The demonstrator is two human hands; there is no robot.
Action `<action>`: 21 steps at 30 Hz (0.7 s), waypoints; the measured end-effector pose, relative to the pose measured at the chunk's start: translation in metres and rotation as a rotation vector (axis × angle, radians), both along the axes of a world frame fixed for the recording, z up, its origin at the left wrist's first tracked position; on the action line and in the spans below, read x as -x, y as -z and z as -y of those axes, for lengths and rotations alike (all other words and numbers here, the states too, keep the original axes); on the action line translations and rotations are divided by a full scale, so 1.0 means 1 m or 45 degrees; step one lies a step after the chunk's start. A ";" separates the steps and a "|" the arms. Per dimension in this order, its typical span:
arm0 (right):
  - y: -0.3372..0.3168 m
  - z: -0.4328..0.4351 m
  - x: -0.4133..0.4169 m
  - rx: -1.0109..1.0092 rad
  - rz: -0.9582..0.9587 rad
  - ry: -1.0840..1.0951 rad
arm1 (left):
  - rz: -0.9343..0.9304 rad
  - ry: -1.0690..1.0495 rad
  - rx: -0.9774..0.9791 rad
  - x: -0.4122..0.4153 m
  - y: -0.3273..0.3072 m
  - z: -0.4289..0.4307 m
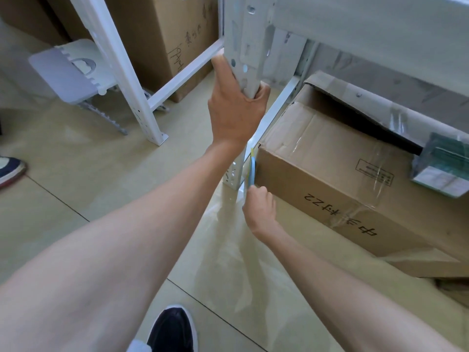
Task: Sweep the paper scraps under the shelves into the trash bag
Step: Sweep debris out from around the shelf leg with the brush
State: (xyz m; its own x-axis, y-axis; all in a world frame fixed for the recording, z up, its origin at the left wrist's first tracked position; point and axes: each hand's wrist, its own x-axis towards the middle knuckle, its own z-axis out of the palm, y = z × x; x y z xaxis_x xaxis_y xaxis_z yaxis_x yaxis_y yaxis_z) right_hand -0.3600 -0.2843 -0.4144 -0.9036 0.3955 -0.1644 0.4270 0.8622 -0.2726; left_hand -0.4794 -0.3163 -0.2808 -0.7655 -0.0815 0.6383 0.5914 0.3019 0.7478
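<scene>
My left hand is wrapped around the white metal shelf post at mid height. Low down, my right hand is closed on a thin blue and yellow handle that runs up into the narrow gap between the post's foot and the cardboard box. The far end of that tool is hidden in the gap. A clear, thin plastic bag lies flat on the tile floor just below my right hand. No paper scraps show.
A second white shelf leg stands to the left, with a tall cardboard box and a folded white stool behind it. Someone's shoe is at the left edge. My dark shoe is at the bottom.
</scene>
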 end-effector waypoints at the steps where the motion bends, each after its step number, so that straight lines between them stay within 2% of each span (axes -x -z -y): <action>1: -0.001 0.001 -0.009 0.008 -0.002 -0.011 | 0.008 0.004 0.003 0.000 -0.001 0.000; 6: -0.012 0.004 -0.041 0.068 0.041 -0.043 | 0.016 0.040 0.027 -0.001 -0.004 0.002; 10: -0.025 0.002 -0.045 0.081 -0.041 0.026 | 0.061 0.060 0.031 -0.001 -0.003 0.005; 16: -0.033 0.000 -0.023 0.112 -0.236 0.049 | 0.077 0.082 -0.006 -0.003 -0.002 0.007; 21: -0.021 0.000 0.013 -0.003 -0.201 0.034 | 0.030 0.068 -0.033 -0.001 0.002 0.004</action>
State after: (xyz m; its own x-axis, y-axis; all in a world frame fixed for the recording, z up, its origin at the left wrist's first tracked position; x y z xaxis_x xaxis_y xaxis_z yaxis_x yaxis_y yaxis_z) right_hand -0.3725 -0.2839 -0.3934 -0.9075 0.4197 -0.0198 0.4014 0.8521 -0.3360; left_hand -0.4785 -0.3205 -0.2830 -0.7841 -0.0564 0.6180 0.5881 0.2506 0.7690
